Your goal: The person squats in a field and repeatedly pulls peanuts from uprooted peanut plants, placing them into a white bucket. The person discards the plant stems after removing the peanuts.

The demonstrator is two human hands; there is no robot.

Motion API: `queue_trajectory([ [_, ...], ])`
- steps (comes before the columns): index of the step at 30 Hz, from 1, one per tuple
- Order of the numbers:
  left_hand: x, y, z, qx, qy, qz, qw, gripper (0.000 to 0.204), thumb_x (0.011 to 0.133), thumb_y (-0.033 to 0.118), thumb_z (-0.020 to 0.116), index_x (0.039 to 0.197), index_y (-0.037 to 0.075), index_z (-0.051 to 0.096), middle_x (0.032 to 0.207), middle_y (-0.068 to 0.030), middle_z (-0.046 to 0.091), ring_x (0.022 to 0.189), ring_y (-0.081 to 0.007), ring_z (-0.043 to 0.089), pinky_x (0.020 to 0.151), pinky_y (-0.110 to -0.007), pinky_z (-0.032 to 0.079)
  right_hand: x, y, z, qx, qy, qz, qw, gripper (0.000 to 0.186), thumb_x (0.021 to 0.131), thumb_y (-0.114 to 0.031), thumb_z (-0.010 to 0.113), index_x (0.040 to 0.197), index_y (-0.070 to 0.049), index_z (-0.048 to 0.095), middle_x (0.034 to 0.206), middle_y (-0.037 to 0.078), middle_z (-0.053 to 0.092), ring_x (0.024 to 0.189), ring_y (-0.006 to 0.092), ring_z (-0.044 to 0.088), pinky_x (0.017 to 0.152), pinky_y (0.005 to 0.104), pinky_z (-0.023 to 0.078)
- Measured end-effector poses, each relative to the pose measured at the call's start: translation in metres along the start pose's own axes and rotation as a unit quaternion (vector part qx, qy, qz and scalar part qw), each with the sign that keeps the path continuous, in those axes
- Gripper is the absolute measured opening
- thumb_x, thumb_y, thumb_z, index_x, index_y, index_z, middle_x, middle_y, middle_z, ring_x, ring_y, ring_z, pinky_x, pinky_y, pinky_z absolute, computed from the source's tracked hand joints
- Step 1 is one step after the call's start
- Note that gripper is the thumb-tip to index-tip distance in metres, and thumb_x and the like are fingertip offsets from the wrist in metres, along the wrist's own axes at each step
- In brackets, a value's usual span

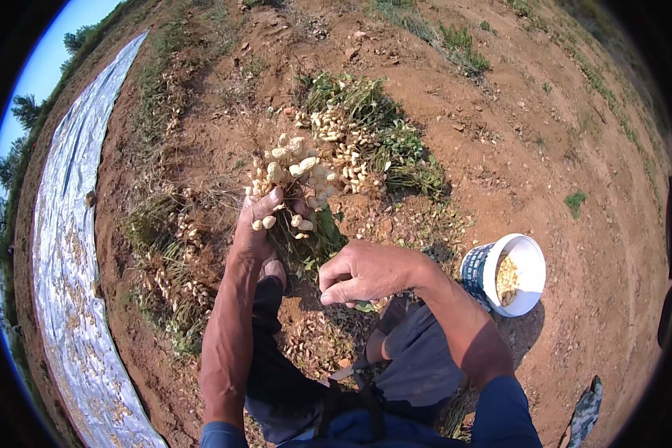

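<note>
My left hand (pixel 257 220) is closed round the stems of a peanut plant (pixel 287 168). Pale pods cluster above the fist, and green leaves hang below it. To its right and nearer my body, my right hand (pixel 369 272) is closed, fingers curled in. Whatever it may hold is hidden; a bit of green leaf shows just under it. Beyond the hands lies a heap of pulled peanut plants (pixel 384 142), pods toward the left and leaves toward the right. At my right stands a tilted white bucket (pixel 526 280) with shelled-looking or loose pale pods inside.
More pulled peanut plants (pixel 175 261) lie on the soil at my left. A long silvery sheet (pixel 71 231) with scattered pods runs along the far left. Loose leaves and pods litter the ground round my feet. A patterned cloth-like thing (pixel 586 411) lies at the lower right.
</note>
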State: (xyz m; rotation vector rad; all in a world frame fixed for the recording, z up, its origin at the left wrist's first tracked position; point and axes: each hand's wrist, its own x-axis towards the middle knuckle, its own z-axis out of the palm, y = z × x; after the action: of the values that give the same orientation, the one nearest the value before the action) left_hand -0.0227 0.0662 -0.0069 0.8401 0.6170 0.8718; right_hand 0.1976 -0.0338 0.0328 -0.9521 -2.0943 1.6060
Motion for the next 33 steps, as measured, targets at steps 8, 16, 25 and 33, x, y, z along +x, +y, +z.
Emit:
queue_trajectory([
  [8, 0.001, -0.007, 0.007, 0.051, -0.057, 0.018, 0.997, 0.067, 0.085, 0.038, 0.079, 0.133, -0.003, 0.057, 0.104, -0.0142, 0.07, 0.089, -0.024, 0.071, 0.076, -0.038, 0.062, 0.006, 0.022, -0.032, 0.192, 0.504, -0.026, 0.842, 0.052, 0.094, -0.046, 0.075, 0.114, 0.001, 0.064, 0.093, 0.01, 0.071, 0.079, 0.01, 0.067, 0.065, 0.0252, 0.053],
  [16, 0.0, -0.022, 0.028, 0.058, -0.075, -0.051, 0.994, 0.059, 0.083, 0.014, 0.077, 0.137, 0.001, 0.057, 0.116, -0.0031, 0.07, 0.098, -0.0115, 0.063, 0.083, -0.026, 0.05, 0.02, 0.008, -0.021, 0.152, 0.496, -0.098, 0.849, 0.094, 0.086, -0.066, 0.074, 0.146, 0.002, 0.048, 0.141, 0.022, 0.055, 0.128, 0.0294, 0.055, 0.109, 0.0424, 0.045],
  [25, -0.008, -0.024, 0.046, 0.081, -0.135, -0.071, 0.985, 0.061, 0.081, 0.018, 0.074, 0.137, 0.0, 0.056, 0.111, -0.0109, 0.072, 0.099, -0.0217, 0.069, 0.089, -0.034, 0.054, 0.018, 0.025, -0.029, 0.246, 0.432, -0.119, 0.86, 0.055, 0.088, -0.039, 0.082, 0.126, -0.002, 0.065, 0.098, 0.002, 0.066, 0.095, 0.0101, 0.062, 0.084, 0.0273, 0.051],
  [33, -0.005, -0.022, 0.045, 0.048, -0.169, -0.103, 0.979, 0.065, 0.076, 0.032, 0.074, 0.128, -0.004, 0.059, 0.1, -0.0174, 0.072, 0.087, -0.0281, 0.072, 0.079, -0.039, 0.059, 0.019, 0.022, -0.026, 0.256, 0.458, -0.135, 0.84, 0.043, 0.086, -0.032, 0.08, 0.115, -0.003, 0.066, 0.094, -0.001, 0.062, 0.088, 0.0074, 0.059, 0.078, 0.0252, 0.05],
])
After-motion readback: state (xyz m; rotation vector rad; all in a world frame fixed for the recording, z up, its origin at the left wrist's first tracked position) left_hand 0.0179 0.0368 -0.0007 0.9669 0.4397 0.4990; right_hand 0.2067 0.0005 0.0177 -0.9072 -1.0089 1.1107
